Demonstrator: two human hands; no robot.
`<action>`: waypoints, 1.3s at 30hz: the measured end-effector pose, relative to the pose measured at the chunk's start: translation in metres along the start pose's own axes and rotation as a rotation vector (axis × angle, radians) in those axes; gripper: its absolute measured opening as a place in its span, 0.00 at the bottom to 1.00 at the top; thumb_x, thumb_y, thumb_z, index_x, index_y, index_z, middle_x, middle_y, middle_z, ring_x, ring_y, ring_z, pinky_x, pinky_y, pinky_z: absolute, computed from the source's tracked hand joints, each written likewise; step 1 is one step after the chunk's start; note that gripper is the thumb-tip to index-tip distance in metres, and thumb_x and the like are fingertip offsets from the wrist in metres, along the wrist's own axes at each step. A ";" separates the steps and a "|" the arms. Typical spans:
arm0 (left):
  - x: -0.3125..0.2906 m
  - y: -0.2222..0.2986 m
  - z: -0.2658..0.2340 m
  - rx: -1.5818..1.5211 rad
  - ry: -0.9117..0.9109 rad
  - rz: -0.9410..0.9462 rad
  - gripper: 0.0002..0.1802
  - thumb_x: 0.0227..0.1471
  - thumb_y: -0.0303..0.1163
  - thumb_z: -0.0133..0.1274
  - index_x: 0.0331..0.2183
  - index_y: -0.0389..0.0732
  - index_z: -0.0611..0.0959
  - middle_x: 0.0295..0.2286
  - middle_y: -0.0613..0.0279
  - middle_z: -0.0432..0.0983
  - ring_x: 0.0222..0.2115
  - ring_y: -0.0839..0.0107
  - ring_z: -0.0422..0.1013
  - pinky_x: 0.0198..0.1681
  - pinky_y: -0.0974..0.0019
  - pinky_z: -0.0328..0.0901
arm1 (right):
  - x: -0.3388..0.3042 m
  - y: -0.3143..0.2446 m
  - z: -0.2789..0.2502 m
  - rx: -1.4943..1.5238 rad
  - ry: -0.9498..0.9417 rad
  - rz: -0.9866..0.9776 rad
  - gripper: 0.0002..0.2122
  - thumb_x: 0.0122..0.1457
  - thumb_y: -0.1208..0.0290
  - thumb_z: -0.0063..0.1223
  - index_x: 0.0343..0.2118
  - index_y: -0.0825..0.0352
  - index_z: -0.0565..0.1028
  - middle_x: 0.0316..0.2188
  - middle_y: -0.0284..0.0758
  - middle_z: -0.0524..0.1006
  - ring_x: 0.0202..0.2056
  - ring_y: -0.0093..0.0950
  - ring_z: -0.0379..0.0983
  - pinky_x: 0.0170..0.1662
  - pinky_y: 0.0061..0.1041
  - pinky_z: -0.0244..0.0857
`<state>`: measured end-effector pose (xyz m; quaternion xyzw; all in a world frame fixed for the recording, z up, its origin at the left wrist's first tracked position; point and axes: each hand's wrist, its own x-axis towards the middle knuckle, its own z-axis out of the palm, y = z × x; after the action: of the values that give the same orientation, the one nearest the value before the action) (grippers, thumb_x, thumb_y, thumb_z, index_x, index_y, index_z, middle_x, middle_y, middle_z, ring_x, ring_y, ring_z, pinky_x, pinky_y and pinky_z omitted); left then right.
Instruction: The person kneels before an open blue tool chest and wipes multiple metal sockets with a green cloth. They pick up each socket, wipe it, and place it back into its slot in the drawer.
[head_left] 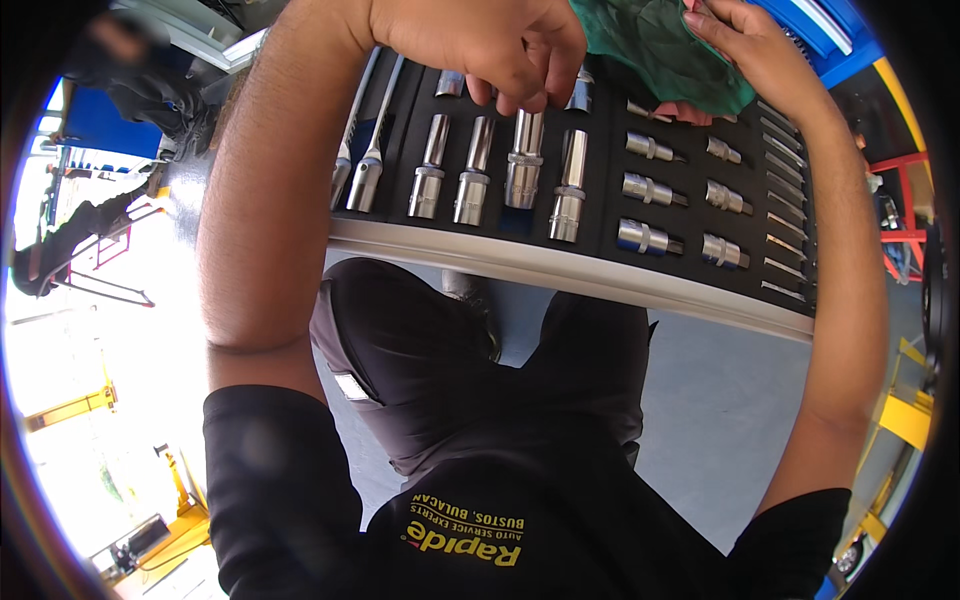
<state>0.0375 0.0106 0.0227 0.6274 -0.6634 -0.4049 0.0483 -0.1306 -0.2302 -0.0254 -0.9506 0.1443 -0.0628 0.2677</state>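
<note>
Socket [524,160]: left hand [490,45] fingers pinch its top; lift straight out of foam tray [600,262].
Cloth [660,50]: right hand [755,50] fingers closed on it; keep it off the row.

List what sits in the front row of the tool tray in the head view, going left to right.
Two long extension bars → four tall chrome sockets → short bit sockets → a column of slim bits by the tool tray's right end.
</note>
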 end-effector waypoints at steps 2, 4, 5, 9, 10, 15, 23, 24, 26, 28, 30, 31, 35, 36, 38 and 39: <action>-0.002 0.002 0.001 -0.024 -0.011 -0.064 0.16 0.59 0.38 0.59 0.41 0.34 0.86 0.31 0.55 0.84 0.32 0.68 0.80 0.36 0.66 0.73 | 0.000 0.000 0.001 0.000 -0.017 -0.004 0.17 0.69 0.58 0.55 0.30 0.70 0.76 0.21 0.24 0.71 0.26 0.17 0.64 0.31 0.26 0.61; 0.004 0.001 0.006 -0.044 -0.022 -0.193 0.16 0.60 0.39 0.58 0.40 0.34 0.87 0.29 0.57 0.84 0.29 0.69 0.79 0.33 0.66 0.73 | -0.001 -0.005 0.001 -0.014 -0.022 0.023 0.17 0.69 0.59 0.54 0.31 0.70 0.77 0.21 0.24 0.72 0.26 0.16 0.64 0.31 0.26 0.61; 0.004 0.005 0.007 -0.040 -0.031 -0.246 0.17 0.61 0.39 0.57 0.39 0.34 0.87 0.27 0.58 0.83 0.27 0.70 0.79 0.31 0.66 0.73 | -0.001 -0.009 0.001 -0.027 -0.018 0.052 0.16 0.69 0.60 0.54 0.32 0.71 0.78 0.21 0.25 0.72 0.26 0.16 0.64 0.31 0.26 0.62; 0.008 0.017 0.006 -0.004 -0.093 -0.271 0.19 0.61 0.41 0.56 0.28 0.34 0.86 0.20 0.62 0.79 0.22 0.71 0.76 0.27 0.66 0.70 | 0.015 0.047 0.002 0.092 -0.071 -0.011 0.19 0.70 0.53 0.51 0.44 0.67 0.79 0.28 0.22 0.74 0.31 0.14 0.66 0.35 0.20 0.60; 0.008 0.015 0.005 -0.032 -0.129 -0.245 0.19 0.61 0.41 0.56 0.27 0.34 0.85 0.20 0.62 0.79 0.22 0.71 0.75 0.27 0.66 0.70 | 0.013 0.049 0.010 0.176 -0.055 -0.021 0.18 0.69 0.52 0.52 0.42 0.65 0.79 0.26 0.17 0.67 0.30 0.11 0.58 0.32 0.18 0.52; 0.005 0.008 0.006 0.006 -0.071 -0.246 0.19 0.58 0.40 0.58 0.23 0.35 0.85 0.19 0.63 0.79 0.21 0.72 0.76 0.26 0.66 0.69 | 0.016 0.042 0.010 0.105 -0.114 -0.023 0.18 0.69 0.51 0.51 0.40 0.66 0.78 0.28 0.19 0.68 0.31 0.12 0.60 0.34 0.19 0.55; 0.001 0.009 0.002 0.102 -0.060 -0.199 0.12 0.53 0.34 0.58 0.25 0.36 0.87 0.20 0.62 0.82 0.22 0.72 0.78 0.25 0.69 0.70 | 0.015 0.041 0.010 0.116 -0.122 0.004 0.20 0.70 0.52 0.50 0.46 0.68 0.78 0.35 0.24 0.76 0.37 0.13 0.68 0.42 0.19 0.62; 0.001 0.012 0.001 0.110 -0.063 -0.202 0.12 0.52 0.33 0.58 0.24 0.36 0.87 0.20 0.62 0.82 0.21 0.72 0.78 0.25 0.68 0.70 | 0.015 0.041 0.010 0.133 -0.111 -0.014 0.20 0.70 0.52 0.50 0.46 0.68 0.78 0.35 0.24 0.77 0.38 0.14 0.68 0.43 0.19 0.63; 0.005 0.010 0.006 0.108 -0.060 -0.225 0.11 0.52 0.33 0.58 0.24 0.36 0.87 0.19 0.62 0.82 0.21 0.72 0.78 0.25 0.68 0.70 | 0.013 0.039 0.010 0.155 -0.106 -0.053 0.20 0.71 0.53 0.50 0.47 0.69 0.77 0.37 0.26 0.78 0.40 0.15 0.70 0.46 0.20 0.64; 0.007 0.005 0.007 0.107 -0.084 -0.200 0.11 0.52 0.33 0.58 0.24 0.36 0.87 0.19 0.61 0.82 0.21 0.72 0.78 0.25 0.68 0.70 | 0.009 0.037 0.016 0.293 -0.126 -0.046 0.21 0.71 0.53 0.49 0.48 0.70 0.77 0.38 0.27 0.79 0.41 0.16 0.71 0.48 0.21 0.65; 0.010 0.002 0.004 0.122 -0.115 -0.159 0.11 0.51 0.33 0.59 0.24 0.36 0.87 0.19 0.61 0.82 0.21 0.71 0.78 0.25 0.67 0.71 | 0.008 0.037 0.015 0.335 -0.122 -0.052 0.21 0.71 0.53 0.48 0.48 0.70 0.77 0.39 0.28 0.79 0.42 0.16 0.72 0.49 0.22 0.65; 0.009 0.004 0.003 0.135 -0.121 -0.159 0.11 0.51 0.33 0.59 0.24 0.36 0.87 0.19 0.61 0.82 0.21 0.71 0.79 0.25 0.67 0.71 | 0.009 0.037 0.016 0.318 -0.110 -0.063 0.21 0.71 0.53 0.48 0.48 0.71 0.77 0.39 0.28 0.79 0.42 0.16 0.72 0.50 0.22 0.65; 0.013 0.025 0.013 0.220 -0.054 -0.350 0.09 0.50 0.33 0.61 0.25 0.37 0.87 0.20 0.60 0.82 0.22 0.70 0.79 0.25 0.66 0.71 | 0.008 0.034 0.012 0.220 -0.112 -0.056 0.21 0.71 0.52 0.48 0.46 0.70 0.77 0.37 0.27 0.78 0.40 0.15 0.70 0.47 0.22 0.65; 0.014 0.025 0.013 0.218 -0.044 -0.353 0.09 0.50 0.33 0.62 0.26 0.37 0.87 0.21 0.59 0.83 0.22 0.70 0.79 0.26 0.66 0.71 | 0.009 0.037 0.010 0.172 -0.117 -0.044 0.21 0.71 0.51 0.48 0.45 0.70 0.77 0.35 0.26 0.77 0.39 0.15 0.69 0.45 0.22 0.64; 0.009 0.021 0.011 0.196 -0.032 -0.315 0.09 0.50 0.33 0.63 0.27 0.37 0.87 0.22 0.59 0.83 0.23 0.70 0.80 0.27 0.65 0.71 | 0.012 0.039 0.007 0.083 -0.126 -0.034 0.21 0.71 0.51 0.49 0.43 0.69 0.77 0.33 0.25 0.75 0.37 0.14 0.67 0.43 0.21 0.63; 0.007 0.019 0.010 0.176 -0.032 -0.266 0.09 0.50 0.33 0.64 0.28 0.37 0.87 0.22 0.58 0.83 0.23 0.70 0.80 0.27 0.64 0.72 | 0.011 0.038 0.006 0.093 -0.115 -0.041 0.22 0.70 0.49 0.50 0.44 0.70 0.77 0.32 0.26 0.75 0.35 0.15 0.67 0.42 0.21 0.62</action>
<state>0.0155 0.0068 0.0246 0.7051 -0.6080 -0.3580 -0.0713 -0.1278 -0.2614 -0.0502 -0.9419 0.1063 -0.0200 0.3179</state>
